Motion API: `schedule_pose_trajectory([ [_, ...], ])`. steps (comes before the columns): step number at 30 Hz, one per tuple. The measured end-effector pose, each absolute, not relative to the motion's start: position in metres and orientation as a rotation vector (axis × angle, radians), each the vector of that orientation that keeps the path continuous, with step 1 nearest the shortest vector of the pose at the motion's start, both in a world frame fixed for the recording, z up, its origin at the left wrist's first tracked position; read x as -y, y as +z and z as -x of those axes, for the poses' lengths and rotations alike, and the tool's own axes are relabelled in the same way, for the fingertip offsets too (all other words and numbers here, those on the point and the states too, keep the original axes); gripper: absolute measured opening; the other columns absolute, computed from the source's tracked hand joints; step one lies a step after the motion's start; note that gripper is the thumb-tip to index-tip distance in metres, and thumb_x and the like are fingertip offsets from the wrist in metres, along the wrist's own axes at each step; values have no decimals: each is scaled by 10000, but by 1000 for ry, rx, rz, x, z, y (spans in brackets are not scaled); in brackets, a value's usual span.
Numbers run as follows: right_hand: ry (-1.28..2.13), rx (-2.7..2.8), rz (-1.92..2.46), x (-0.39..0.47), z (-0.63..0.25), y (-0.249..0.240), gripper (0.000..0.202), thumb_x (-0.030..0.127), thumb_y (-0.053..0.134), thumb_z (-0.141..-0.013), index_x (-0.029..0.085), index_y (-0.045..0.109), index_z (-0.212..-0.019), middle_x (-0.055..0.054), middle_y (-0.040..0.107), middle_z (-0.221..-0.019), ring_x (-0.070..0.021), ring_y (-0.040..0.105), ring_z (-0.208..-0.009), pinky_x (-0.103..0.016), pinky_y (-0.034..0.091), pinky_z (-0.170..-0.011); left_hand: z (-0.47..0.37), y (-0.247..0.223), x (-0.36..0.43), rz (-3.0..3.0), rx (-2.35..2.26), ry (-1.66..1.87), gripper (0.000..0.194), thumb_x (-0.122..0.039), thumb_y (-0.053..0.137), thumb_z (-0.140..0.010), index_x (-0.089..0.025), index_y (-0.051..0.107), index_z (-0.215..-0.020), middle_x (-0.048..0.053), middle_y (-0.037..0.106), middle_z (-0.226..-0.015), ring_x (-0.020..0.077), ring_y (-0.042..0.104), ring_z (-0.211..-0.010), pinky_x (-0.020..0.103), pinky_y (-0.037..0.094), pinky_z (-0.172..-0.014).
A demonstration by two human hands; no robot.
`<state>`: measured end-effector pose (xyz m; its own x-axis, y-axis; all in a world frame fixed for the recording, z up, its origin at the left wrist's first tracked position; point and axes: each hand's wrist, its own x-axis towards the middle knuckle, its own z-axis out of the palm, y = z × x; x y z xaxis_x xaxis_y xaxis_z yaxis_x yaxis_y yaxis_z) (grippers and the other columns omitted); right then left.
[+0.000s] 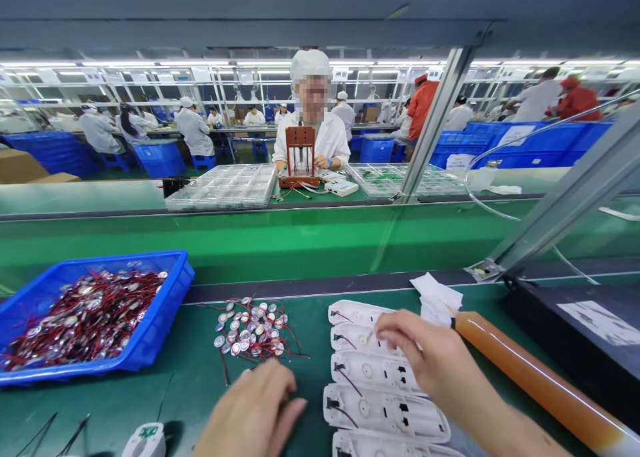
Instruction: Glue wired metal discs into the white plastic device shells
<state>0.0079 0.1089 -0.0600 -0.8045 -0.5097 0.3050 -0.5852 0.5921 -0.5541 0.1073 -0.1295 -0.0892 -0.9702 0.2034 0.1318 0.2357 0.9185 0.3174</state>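
At the near edge of the view, the left grip (pixel 255 410) was positioned palm down above the table (pixel 185 357), thumb set apart from loosely curled fingers; its fingertips were partly hidden, so contents could not be determined. To its right, the white shells (pixel 383 410) lay side by side in a column, hollow faces up, each visible lead at the left end. The shells appeared to be light, stiff plastic, probably smooth enough to slide if pushed; the outer side edges would be the sound holding points, clear of the leads. The right grip (pixel 435 357) was located over the farther shells, thumb and fingers drawn nearly together above the second from the far end; whether a small part was pinched there could not be confirmed. Just beyond the left grip, wired discs (pixel 244 345) lay in a loose pile. These were judged very light, thin and rigid, with soft, easily tangled wires; each should be held by its rim, without strain on the wire joints. Farther left, the blue tray (pixel 173 317) contained more wired discs.
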Motion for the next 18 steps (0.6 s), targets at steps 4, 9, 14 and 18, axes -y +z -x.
schedule_pose_trajectory([
  [4,919,2870,-803,-110,38,-66,213,170,408,-834,147,591,-727,34,527,-620,-10,442,-555,-137,335,-555,-111,-109,175,321,2692,117,136,-169,438,-798,-211,557,-851,20,591,-833,159,586,-630,240,439,-530],
  [9,753,2997,-714,-99,52,-78,218,165,448,-807,174,621,-675,5,559,-871,-80,475,-837,-243,365,-775,-111,-120,178,245,2754,-127,258,-238,338,-890,-193,523,-716,0,547,-690,112,558,-544,198,442,-491],
  [14,642,3001,-720,-90,49,-79,195,126,463,-779,178,615,-668,32,453,-1172,-156,327,-1149,-370,273,-963,-107,-113,170,272,2713,-54,352,-268,286,-924,-209,578,-736,-4,574,-686,109,572,-519,208,457,-475],
  [18,568,3007,-757,-88,49,-80,200,71,442,-731,149,597,-632,39,432,-1212,-175,253,-1213,-398,231,-992,-106,-102,172,329,2608,97,423,-262,234,-944,-214,612,-763,14,605,-726,107,605,-560,192,447,-448],
])
